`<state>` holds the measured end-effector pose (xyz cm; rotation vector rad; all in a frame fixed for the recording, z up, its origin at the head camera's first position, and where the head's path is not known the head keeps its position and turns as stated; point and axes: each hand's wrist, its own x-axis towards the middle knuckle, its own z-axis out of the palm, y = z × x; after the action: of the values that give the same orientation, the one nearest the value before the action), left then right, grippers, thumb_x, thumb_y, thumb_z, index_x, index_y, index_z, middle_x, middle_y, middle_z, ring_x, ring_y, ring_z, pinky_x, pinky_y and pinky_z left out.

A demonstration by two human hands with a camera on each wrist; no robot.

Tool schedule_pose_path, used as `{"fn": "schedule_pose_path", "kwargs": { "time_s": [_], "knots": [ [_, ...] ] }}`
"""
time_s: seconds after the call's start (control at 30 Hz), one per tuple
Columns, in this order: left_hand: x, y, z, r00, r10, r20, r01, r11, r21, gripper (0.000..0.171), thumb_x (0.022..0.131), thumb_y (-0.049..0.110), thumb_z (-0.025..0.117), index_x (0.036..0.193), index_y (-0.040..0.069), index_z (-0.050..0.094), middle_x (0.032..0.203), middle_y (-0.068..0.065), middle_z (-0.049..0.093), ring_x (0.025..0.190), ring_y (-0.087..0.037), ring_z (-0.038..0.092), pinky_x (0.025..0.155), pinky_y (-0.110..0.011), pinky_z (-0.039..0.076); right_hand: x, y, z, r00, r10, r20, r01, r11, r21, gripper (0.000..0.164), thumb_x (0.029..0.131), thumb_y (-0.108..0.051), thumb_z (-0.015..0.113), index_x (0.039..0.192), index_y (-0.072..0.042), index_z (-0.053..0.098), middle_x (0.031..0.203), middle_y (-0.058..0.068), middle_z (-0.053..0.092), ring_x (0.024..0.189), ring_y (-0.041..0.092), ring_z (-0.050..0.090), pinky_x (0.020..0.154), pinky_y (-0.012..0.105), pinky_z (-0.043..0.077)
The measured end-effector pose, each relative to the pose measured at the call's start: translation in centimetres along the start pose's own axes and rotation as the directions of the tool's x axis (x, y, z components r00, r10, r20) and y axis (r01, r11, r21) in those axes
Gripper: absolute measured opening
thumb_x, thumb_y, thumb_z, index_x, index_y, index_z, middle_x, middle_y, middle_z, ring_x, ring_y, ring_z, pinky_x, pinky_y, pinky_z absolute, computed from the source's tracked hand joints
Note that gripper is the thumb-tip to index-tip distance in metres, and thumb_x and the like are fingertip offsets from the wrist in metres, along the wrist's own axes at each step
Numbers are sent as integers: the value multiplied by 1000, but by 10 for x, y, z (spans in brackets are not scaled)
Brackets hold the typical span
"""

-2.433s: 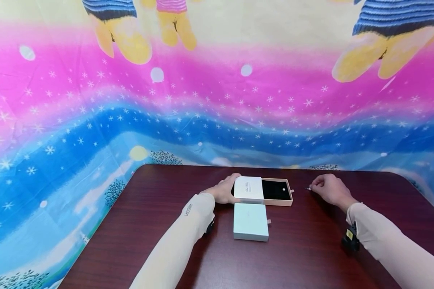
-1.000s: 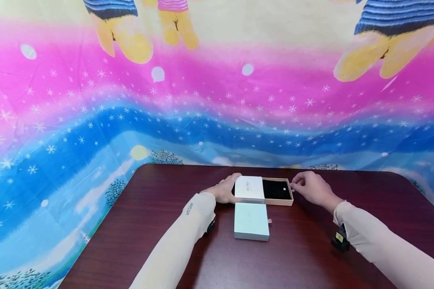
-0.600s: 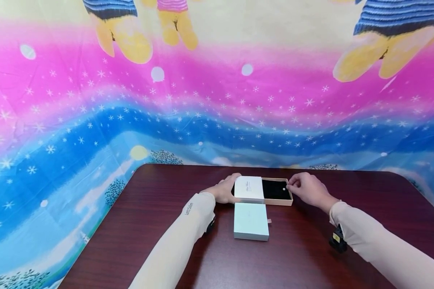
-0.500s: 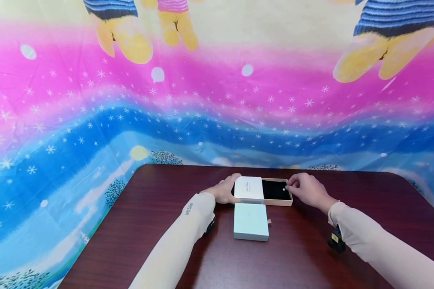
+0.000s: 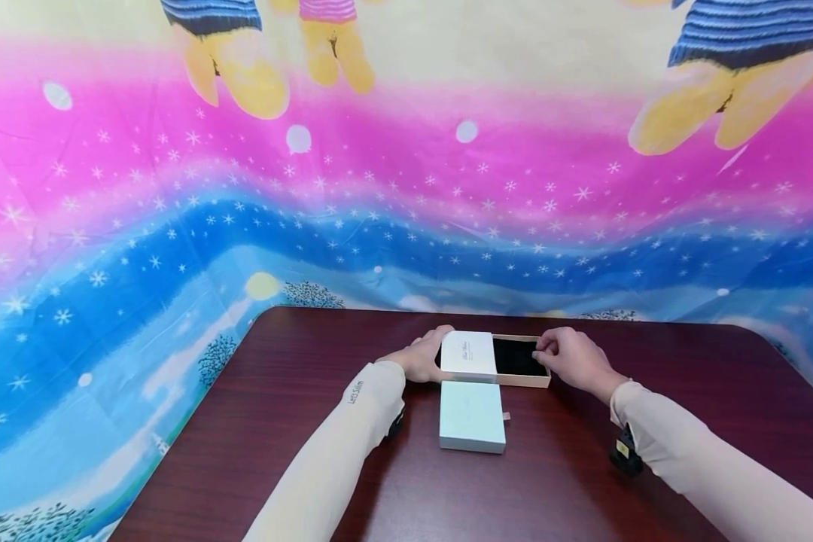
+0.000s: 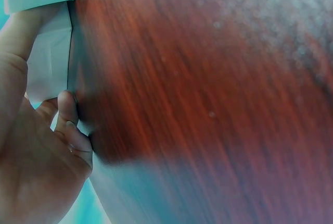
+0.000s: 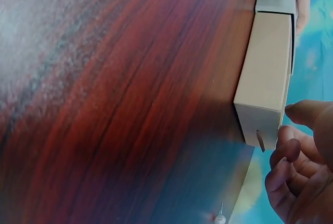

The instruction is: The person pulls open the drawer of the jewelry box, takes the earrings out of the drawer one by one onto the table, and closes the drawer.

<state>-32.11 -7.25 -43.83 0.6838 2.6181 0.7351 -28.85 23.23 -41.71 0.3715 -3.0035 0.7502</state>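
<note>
A white slide-out jewelry box (image 5: 468,354) lies near the table's back, its beige tray (image 5: 523,382) drawn out to the right over a black lining (image 5: 515,357). My left hand (image 5: 420,357) grips the left end of the white sleeve; in the left wrist view the thumb lies along the sleeve's side (image 6: 49,57). My right hand (image 5: 574,360) is at the tray's right end, thumb and forefinger pinched where a pearl stud earring showed on the lining. That earring is now hidden behind the fingertips. In the right wrist view a pearl stud (image 7: 219,219) lies on the table.
A pale mint box (image 5: 471,416) with a small ribbon tab (image 5: 506,416) stands directly in front of the white one. Beneath them is a dark red wooden table (image 5: 569,482). A printed cloth (image 5: 406,188) hangs behind the table's back edge.
My right hand has moved left from the bare table to the tray's end. The pearl on the lining, visible before, is now covered by the fingertips. My left hand stays on the sleeve.
</note>
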Motion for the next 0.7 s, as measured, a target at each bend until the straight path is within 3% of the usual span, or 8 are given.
{"fn": "schedule_pose_path", "kwargs": {
  "time_s": [0.7],
  "knots": [
    [1,-1,1,1000,-1,-4,1,1000,5,94,90,33,76,159,16,16,152,-10,39,133,-28,41,114,-46,34,0,0,5,1000,15,12,-15,1000,-25,14,93,-21,69,95,-7,70,72,-1,63,62,14,53,55,32,39]
  ]
}}
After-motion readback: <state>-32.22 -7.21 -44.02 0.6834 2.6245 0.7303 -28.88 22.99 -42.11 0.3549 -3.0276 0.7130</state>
